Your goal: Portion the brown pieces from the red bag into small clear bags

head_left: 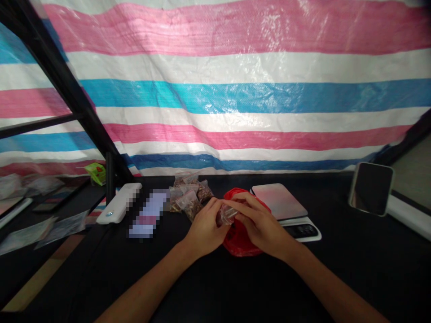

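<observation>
Between my two hands is a small clear plastic bag (pixel 227 214), held over a red plastic bag (pixel 243 242). My left hand (pixel 208 228) is closed on the clear bag's left side. My right hand (pixel 261 220) pinches its right side with the fingertips. The fingers partly cover what is inside the clear bag. Just left of my hands lies a pile of small clear zip bags (pixel 189 197) with brown bits in them. Close on the right is a white kitchen scale (pixel 281 201) with a dark display panel.
A white oblong device (pixel 120 204) and a blurred-out flat item (pixel 150 214) lie left of the bags. A phone-like object (pixel 371 188) stands upright at the right. Flat clear bags (pixel 65 228) lie far left, near a dark frame post (pixel 70 80). A striped tarp (pixel 235 94) hangs behind.
</observation>
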`<state>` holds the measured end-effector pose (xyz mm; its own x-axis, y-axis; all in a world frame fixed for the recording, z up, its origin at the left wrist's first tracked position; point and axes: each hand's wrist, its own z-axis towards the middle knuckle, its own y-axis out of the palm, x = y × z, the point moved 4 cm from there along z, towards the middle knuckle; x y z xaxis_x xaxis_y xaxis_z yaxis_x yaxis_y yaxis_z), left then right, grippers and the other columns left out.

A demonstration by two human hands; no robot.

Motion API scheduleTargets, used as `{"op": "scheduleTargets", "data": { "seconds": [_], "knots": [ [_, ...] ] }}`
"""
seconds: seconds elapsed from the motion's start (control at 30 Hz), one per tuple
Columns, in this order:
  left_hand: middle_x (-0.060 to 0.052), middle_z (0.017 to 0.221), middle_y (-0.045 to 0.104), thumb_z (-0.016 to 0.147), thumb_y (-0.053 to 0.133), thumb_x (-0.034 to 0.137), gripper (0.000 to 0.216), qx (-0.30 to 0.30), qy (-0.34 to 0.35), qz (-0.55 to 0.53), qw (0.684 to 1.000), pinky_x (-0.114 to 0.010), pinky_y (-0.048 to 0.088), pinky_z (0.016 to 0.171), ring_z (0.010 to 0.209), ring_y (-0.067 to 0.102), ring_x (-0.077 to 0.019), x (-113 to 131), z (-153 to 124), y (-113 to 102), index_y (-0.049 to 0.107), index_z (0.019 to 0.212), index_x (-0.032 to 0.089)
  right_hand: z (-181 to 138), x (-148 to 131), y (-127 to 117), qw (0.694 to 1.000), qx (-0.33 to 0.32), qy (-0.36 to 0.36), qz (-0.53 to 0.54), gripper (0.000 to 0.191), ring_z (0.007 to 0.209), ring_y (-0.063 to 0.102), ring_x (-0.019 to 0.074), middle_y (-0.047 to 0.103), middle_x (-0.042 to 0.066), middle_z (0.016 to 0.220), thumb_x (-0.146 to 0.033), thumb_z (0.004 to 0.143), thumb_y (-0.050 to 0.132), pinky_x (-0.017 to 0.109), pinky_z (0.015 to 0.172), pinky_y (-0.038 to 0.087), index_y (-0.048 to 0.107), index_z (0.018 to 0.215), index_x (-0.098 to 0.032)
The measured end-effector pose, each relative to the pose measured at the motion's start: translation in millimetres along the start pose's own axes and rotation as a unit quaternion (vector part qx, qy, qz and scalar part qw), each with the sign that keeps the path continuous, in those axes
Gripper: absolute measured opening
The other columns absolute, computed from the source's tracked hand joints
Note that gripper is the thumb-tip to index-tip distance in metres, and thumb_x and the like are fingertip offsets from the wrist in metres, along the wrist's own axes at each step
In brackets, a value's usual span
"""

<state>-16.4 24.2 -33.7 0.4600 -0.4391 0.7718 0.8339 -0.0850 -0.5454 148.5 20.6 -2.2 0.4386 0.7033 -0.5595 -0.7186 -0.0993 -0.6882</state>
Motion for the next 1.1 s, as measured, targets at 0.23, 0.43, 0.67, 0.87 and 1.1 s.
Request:
{"op": "scheduleTargets", "data": {
  "seconds": [0.23,0.43,0.67,0.87,1.1],
  "knots": [
    [-0.005,0.112,0.066,0.093,0.065,0.027,0.026,-0.008,0.019,-0.036,0.999,-0.033,0.048,0.093,0.104,0.062,-0.0212,4.6,1.3,1.0,0.064,0.119,0.022,-0.3,0.7,-4.5,0.999,0.033,-0.01,-0.027,0.03,0.122,0.062,0.0245,0.068,0.006,0.129,-0.015,0.1,0.052,0.043,0.108,0.05,0.066,0.123,-0.029],
    [-0.004,0.109,0.065,0.096,0.066,0.04,0.031,-0.04,0.02,-0.01,0.999,-0.033,0.047,0.092,0.101,0.061,-0.0208,6.1,1.6,-1.4,0.067,0.122,0.024,-1.5,3.7,-14.7,0.996,0.023,-0.005,-0.083,0.03,0.111,0.065,0.0255,0.072,0.007,0.12,-0.019,0.097,0.062,0.047,0.106,0.05,0.069,0.124,-0.029],
    [-0.006,0.128,0.066,0.093,0.071,0.037,0.047,-0.066,0.016,-0.047,0.997,-0.038,0.046,0.104,0.115,0.062,-0.0238,-4.1,2.5,1.1,0.057,0.137,0.025,-1.3,3.4,-7.3,0.996,0.038,-0.022,-0.072,0.028,0.114,0.065,0.0248,0.072,0.007,0.123,-0.018,0.096,0.064,0.046,0.104,0.052,0.069,0.122,-0.028],
    [-0.008,0.129,0.064,0.101,0.058,0.04,0.037,-0.037,0.01,-0.021,0.999,-0.04,0.047,0.106,0.118,0.062,-0.0243,-8.4,2.7,0.9,0.058,0.135,0.025,-0.9,2.4,-18.0,0.993,0.113,-0.019,-0.019,0.024,0.11,0.067,0.0231,0.071,0.006,0.118,-0.019,0.097,0.063,0.039,0.097,0.054,0.068,0.119,-0.028],
    [-0.011,0.129,0.056,0.105,0.045,0.04,0.033,0.079,-0.04,0.063,0.994,-0.043,0.05,0.104,0.116,0.064,-0.0256,-7.6,2.2,-11.6,0.052,0.132,0.024,0.6,17.4,-28.2,0.989,0.022,0.061,-0.132,0.025,0.101,0.066,0.0252,0.072,0.005,0.11,-0.018,0.092,0.065,0.042,0.094,0.052,0.068,0.115,-0.027]
  ]
}}
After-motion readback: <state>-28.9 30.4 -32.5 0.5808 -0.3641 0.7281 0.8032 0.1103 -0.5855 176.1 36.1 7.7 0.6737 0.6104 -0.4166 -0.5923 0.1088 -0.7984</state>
